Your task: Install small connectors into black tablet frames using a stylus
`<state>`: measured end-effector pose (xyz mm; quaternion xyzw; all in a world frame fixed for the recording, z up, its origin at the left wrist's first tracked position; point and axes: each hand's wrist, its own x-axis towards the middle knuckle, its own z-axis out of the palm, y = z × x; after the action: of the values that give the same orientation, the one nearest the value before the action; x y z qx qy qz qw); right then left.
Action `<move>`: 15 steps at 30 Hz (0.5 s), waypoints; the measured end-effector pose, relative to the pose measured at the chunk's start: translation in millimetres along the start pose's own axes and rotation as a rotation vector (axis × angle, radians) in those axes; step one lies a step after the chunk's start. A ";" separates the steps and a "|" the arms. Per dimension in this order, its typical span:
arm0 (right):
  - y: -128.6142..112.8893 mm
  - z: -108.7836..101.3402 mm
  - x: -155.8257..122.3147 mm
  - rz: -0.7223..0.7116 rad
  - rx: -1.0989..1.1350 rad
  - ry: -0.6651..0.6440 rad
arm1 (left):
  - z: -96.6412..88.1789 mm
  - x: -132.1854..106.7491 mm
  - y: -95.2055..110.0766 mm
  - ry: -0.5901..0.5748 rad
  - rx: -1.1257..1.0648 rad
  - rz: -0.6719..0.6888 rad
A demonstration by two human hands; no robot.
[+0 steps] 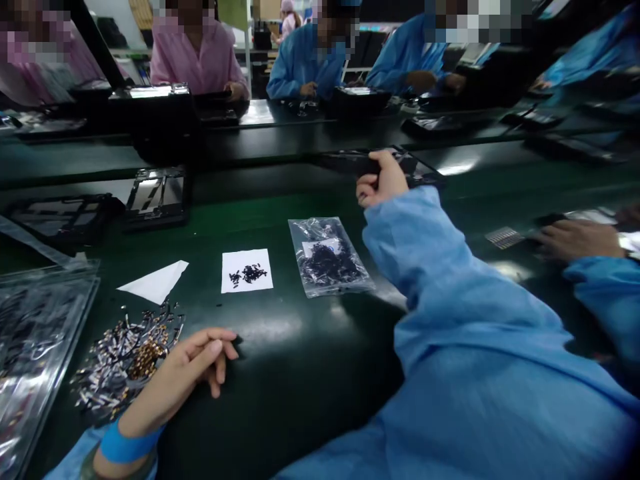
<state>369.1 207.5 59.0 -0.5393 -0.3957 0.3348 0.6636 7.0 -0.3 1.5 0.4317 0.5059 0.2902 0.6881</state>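
Observation:
My right hand (384, 180) reaches far forward, its fingers closed at the near edge of a dark flat device housing (420, 170). Motion blur hides the finer detail of that housing. Low over the near left of the table is my left hand (203, 357), its fingers loosely spread and a small dark speck by the index fingertip. Beside that wrist lies a heap of small silver and gold-coloured parts with short dark leads (123, 363). A white paper square (227, 263) bears tiny black pieces (254, 273). Next to it is a clear plastic bag (333, 263) of small black parts.
A folded white paper (157, 281) lies behind the heap. Clear plastic trays (35, 373) are stacked at the left edge. Open device housings (157, 195) stand along the line. A co-worker's hand (580, 240) works at the right; several people sit opposite.

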 end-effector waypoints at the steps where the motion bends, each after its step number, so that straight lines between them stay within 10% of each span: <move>1: -1.5 1.7 -22.6 0.081 0.031 -0.036 | 4.9 0.6 0.7 -0.009 0.018 0.015; 5: -0.6 8.9 -141.4 0.408 0.343 -0.257 | 39.9 4.4 -0.3 -0.013 -0.017 0.109; 9: 7.6 17.4 -236.1 0.635 0.446 -0.491 | 79.8 4.0 -4.2 0.297 -0.238 0.284; 12: 16.3 10.8 -257.9 0.588 0.310 -0.699 | 83.7 -8.0 2.0 0.508 -0.286 0.244; 15: 24.4 -17.0 -247.4 0.446 0.065 -0.851 | 50.0 -28.3 10.9 0.576 -0.219 0.148</move>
<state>269.3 -10.9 -7.3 -0.4052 -0.4964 0.6720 0.3712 45.7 -34.0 29.6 0.2907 0.6130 0.5026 0.5359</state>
